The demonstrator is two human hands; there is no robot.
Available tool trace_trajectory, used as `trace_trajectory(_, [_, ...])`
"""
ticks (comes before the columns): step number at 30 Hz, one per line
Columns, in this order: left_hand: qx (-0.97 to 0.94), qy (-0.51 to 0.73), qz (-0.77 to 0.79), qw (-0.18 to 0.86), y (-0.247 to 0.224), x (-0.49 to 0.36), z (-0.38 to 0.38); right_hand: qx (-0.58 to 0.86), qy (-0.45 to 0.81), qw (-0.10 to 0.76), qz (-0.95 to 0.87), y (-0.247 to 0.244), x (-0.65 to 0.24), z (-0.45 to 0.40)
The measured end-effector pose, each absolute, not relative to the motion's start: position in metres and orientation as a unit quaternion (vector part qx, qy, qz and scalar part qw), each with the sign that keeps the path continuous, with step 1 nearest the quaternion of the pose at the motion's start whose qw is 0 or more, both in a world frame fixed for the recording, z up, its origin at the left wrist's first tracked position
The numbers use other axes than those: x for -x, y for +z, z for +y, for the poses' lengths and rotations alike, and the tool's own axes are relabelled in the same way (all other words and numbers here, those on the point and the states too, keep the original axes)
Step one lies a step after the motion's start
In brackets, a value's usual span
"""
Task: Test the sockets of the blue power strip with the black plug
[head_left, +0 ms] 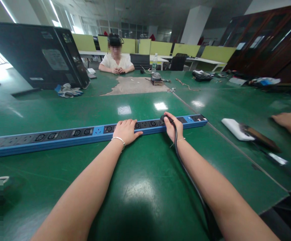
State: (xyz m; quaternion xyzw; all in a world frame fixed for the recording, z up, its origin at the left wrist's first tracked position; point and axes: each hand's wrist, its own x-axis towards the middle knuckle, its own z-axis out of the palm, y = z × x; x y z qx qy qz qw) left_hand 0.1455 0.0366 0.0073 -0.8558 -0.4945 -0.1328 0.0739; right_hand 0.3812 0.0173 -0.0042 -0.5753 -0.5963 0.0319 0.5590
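Note:
A long blue power strip with several black and blue sockets lies across the green table. My left hand is closed over the strip near its middle, fingers on top and thumb along the near side. Farther right along the strip, my right hand grips a black power plug at the row of sockets. The plug's prongs are hidden, so I cannot tell how deep it sits. From it a black cable runs down beside my right forearm to the bottom of the view.
A black computer case and gloves are at the back left. A person sits across the table near a bottle. On the right lie a white device and another person's hand.

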Motion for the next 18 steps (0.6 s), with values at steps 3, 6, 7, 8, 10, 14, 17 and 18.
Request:
trace_trajectory(3, [0.856,-0.135,-0.493,0.072,0.008,-0.145,0.036,0.6,0.034,0.54,-0.589,-0.007,-0.37,0.02])
trace_trajectory(6, [0.855,-0.13,-0.498,0.065,0.008,-0.146,0.036,0.624,0.02,0.527,-0.576,-0.006,-0.368,0.02])
trace_trajectory(7, [0.854,-0.128,-0.5,0.063,0.008,-0.146,0.036,0.63,0.014,0.522,-0.574,-0.006,-0.367,0.019])
trace_trajectory(8, [0.854,-0.127,-0.5,0.06,0.008,-0.146,0.036,0.635,0.009,0.518,-0.573,-0.005,-0.367,0.019])
trace_trajectory(10, [0.854,-0.127,-0.501,0.057,0.008,-0.146,0.035,0.641,-0.001,0.51,-0.574,-0.005,-0.366,0.018])
trace_trajectory(14, [0.855,-0.132,-0.499,0.057,0.009,-0.146,0.035,0.642,-0.011,0.486,-0.594,-0.003,-0.366,0.017])
trace_trajectory(17, [0.854,-0.131,-0.502,0.049,0.009,-0.145,0.034,0.647,-0.02,0.457,-0.61,-0.003,-0.367,0.016])
trace_trajectory(18, [0.853,-0.13,-0.503,0.046,0.009,-0.145,0.034,0.652,-0.026,0.446,-0.612,-0.003,-0.367,0.015])
